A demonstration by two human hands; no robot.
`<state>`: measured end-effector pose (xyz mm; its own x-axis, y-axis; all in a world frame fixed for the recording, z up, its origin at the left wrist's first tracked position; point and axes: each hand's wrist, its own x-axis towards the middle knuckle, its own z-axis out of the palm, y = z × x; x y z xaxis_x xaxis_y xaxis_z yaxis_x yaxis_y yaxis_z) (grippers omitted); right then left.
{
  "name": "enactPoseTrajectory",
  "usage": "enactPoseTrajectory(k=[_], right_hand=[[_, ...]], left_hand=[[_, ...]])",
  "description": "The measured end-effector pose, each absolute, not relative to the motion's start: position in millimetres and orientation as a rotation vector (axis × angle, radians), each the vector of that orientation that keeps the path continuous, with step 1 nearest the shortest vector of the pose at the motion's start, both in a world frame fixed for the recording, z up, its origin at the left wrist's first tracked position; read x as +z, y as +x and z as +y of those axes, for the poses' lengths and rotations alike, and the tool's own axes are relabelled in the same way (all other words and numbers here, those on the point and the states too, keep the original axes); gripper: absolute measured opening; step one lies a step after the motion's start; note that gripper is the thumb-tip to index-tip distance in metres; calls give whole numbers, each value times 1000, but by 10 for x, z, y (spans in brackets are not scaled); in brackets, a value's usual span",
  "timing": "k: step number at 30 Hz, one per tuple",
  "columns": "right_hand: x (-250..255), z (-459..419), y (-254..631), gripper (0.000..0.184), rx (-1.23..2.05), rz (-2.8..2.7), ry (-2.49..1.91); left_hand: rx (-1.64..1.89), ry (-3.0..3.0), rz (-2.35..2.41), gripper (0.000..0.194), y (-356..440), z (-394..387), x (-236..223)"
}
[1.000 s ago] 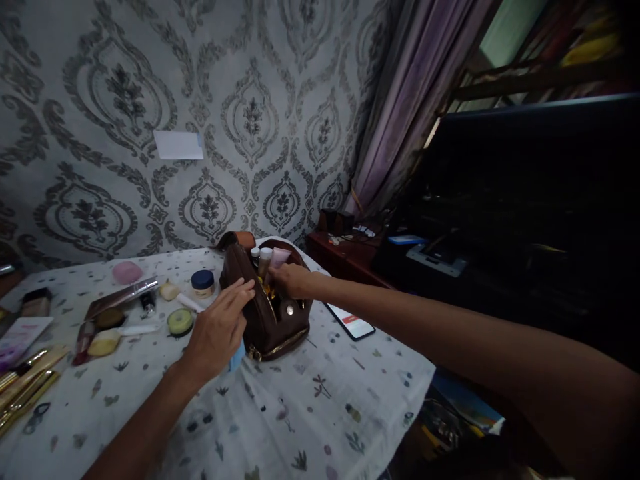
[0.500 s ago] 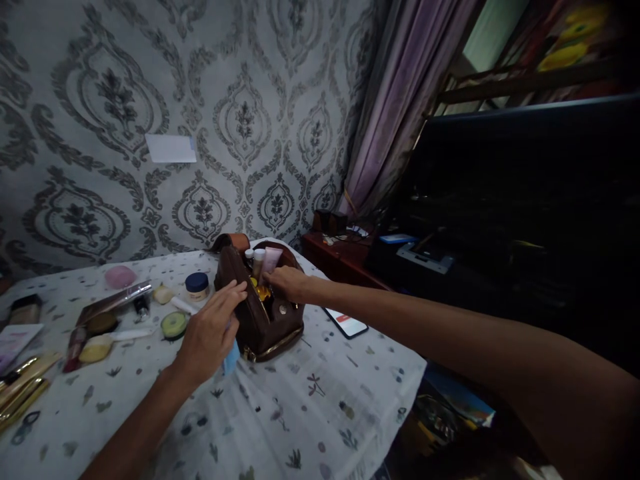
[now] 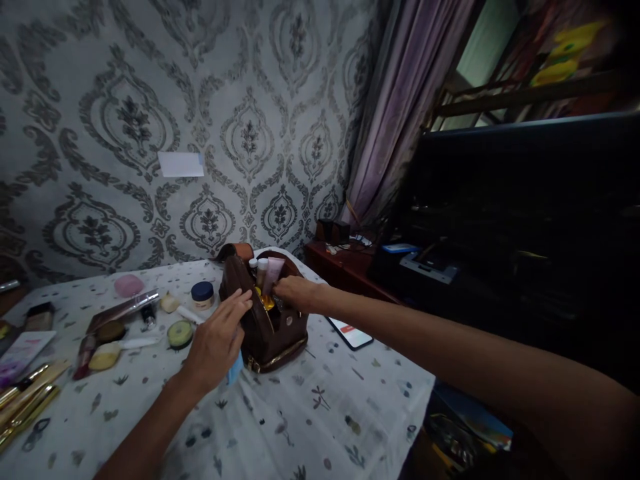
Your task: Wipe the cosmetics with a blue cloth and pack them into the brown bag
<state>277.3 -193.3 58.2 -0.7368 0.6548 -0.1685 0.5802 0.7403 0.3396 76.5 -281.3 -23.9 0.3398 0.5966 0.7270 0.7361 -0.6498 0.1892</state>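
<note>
A brown handbag [image 3: 257, 333] stands unzipped on the cloth-covered table. Upright in its opening are a pink tube [image 3: 273, 272] and two small white-capped bottles [image 3: 261, 270], with a yellow item [image 3: 268, 302] lower down. My right hand [image 3: 296, 293] reaches into the bag from the right, its fingers curled beside the tube; their tips and anything in them are hidden. My left hand [image 3: 217, 337] lies against the bag's left side, fingers stretched out and touching near the rim. Something light blue [image 3: 235, 369] shows under that hand, too covered to name.
Left of the bag lie a blue-lidded jar [image 3: 203, 295], a round green container [image 3: 179, 335], a pink sponge [image 3: 129, 285] and several cosmetics. A phone [image 3: 353, 333] rests at the table's right edge. Beyond are a red-brown stand [image 3: 340, 263] and a large dark screen [image 3: 510, 220].
The whole view has shifted slightly, so everything sits a little lower and further right. My right hand stays in the bag and my left hand stays against its side.
</note>
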Motion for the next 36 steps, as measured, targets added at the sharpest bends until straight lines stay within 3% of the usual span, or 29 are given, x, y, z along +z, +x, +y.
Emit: enactPoseTrajectory(k=[6,15,23,31,36], right_hand=[[692,-2286,3046,24,526,2683,806],[445,-2673,3518,47,441,2930,821],[262,-2698,3574,54,314,3108,850],[110,-2736,3557,53,465,3200,998],[8,-2875,3486,40,493,3429,1089]], left_hand=[[-1217,-2445,-1223,48,760,-2808,-258],[-1221,-2467,-1191,51,769,-2805,-265],[-1177,-2442,-1176,47,795,-2788,-251],[-1134,-2417,-1148,49,804,-2786,-243],[-1067,-2412,-1190,54,780,-2812,-229]])
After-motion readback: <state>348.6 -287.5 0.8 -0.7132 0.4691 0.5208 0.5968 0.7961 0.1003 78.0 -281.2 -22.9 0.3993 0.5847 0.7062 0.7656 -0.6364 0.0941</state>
